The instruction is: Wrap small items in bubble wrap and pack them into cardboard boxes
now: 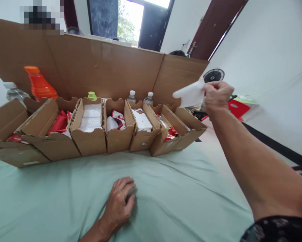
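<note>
My right hand (218, 95) is raised at the right, its fingers closed on one end of a thin white translucent sheet (190, 94). The sheet hangs out to the left, above the right end of a row of cardboard boxes. My left hand (120, 201) rests on the green cloth (72, 191) in front of the boxes, fingers loosely curved and thumb apart, with nothing seen in it. Bubble wrap (90, 117) fills one box (89, 143). A white box (142, 120) sits in another, and red packets (171, 132) lie in one further right.
Behind the boxes stand an orange bottle (41, 84), clear bottles (148, 98) and a green-capped bottle (92, 96). A tall cardboard panel (103, 64) rises behind them. A fan (213, 75) and a red object (238, 108) are beyond my right hand.
</note>
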Available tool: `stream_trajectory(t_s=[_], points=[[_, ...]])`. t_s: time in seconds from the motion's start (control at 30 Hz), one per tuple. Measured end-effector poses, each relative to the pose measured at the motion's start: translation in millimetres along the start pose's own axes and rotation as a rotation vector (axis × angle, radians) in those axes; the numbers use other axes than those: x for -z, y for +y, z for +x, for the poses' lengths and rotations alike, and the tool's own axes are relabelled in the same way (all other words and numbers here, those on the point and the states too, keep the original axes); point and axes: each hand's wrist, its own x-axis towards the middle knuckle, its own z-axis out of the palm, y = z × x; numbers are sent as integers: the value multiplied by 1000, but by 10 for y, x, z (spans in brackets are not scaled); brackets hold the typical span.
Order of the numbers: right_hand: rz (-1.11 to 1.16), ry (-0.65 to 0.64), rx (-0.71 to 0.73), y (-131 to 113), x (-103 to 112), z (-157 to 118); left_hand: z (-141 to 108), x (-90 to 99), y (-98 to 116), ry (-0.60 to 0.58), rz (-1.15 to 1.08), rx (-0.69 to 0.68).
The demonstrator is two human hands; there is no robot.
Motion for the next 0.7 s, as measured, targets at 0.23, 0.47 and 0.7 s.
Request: stream_trajectory(t_s=[0.23, 0.47, 0.7], points=[[835, -264, 254, -454, 842, -2009, 97, 338, 402, 253, -3, -64], [1003, -750, 325, -655, 590, -2597, 69, 543, 528, 68, -72, -9], [128, -730, 365, -364, 145, -1114, -261, 689, 99, -82, 251, -78]])
